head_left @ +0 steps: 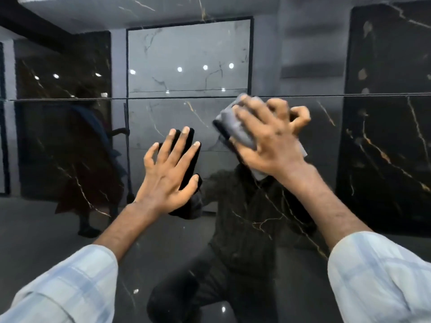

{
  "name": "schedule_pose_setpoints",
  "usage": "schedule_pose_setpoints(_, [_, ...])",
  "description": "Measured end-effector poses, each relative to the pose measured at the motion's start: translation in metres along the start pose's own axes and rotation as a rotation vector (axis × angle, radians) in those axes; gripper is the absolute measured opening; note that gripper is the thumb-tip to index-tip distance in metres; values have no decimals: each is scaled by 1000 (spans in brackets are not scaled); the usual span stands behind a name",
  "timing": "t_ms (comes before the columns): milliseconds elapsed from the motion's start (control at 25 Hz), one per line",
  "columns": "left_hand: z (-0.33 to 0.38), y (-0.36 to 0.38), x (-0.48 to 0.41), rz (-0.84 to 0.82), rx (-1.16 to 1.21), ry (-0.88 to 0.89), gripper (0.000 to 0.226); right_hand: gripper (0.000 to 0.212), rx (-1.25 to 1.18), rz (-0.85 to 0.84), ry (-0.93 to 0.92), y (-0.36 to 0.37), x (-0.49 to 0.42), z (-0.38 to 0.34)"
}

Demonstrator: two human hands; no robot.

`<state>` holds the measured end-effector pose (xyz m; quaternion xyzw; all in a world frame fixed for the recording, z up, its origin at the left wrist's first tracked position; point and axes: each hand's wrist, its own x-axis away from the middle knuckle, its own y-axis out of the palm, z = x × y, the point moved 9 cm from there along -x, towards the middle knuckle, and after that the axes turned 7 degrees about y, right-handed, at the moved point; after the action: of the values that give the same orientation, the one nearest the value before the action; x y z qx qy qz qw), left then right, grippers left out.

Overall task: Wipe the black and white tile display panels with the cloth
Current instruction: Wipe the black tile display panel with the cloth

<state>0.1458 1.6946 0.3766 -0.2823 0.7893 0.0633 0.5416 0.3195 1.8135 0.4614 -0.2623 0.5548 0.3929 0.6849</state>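
A glossy black tile panel with thin gold veins fills the view straight ahead. A horizontal joint crosses it at mid height. My right hand is shut on a crumpled grey cloth and presses it against the panel just below the joint, right of centre. My left hand lies flat on the panel with fingers spread, lower and to the left of the cloth, holding nothing. Both forearms wear light checked sleeves.
The shiny surface mirrors the room behind me: a white marble panel in a dark frame, black veined panels at left and right, ceiling spots, a standing person at left, and my own reflection.
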Motion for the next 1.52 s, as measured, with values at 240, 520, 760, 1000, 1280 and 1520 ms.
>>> schedule_pose_setpoints(240, [-21,16,24,42,-13,160,74,53,109,4,44,14,4,-56])
schedule_pose_setpoints(520, [-22,15,28,200,169,199,71,55,205,88,574,6,6,-37])
schedule_pose_setpoints(760, [-23,19,29,193,235,198,72,56,252,-35,241,11,3,-49])
schedule_pose_setpoints(1000, [-22,19,28,175,177,207,79,58,301,18,457,4,36,-51])
schedule_pose_setpoints(1280, [-18,17,35,145,163,188,80,57,268,-73,366,-10,63,-13])
schedule_pose_setpoints(1520, [17,18,60,105,236,263,73,56,257,-38,338,-4,72,-39])
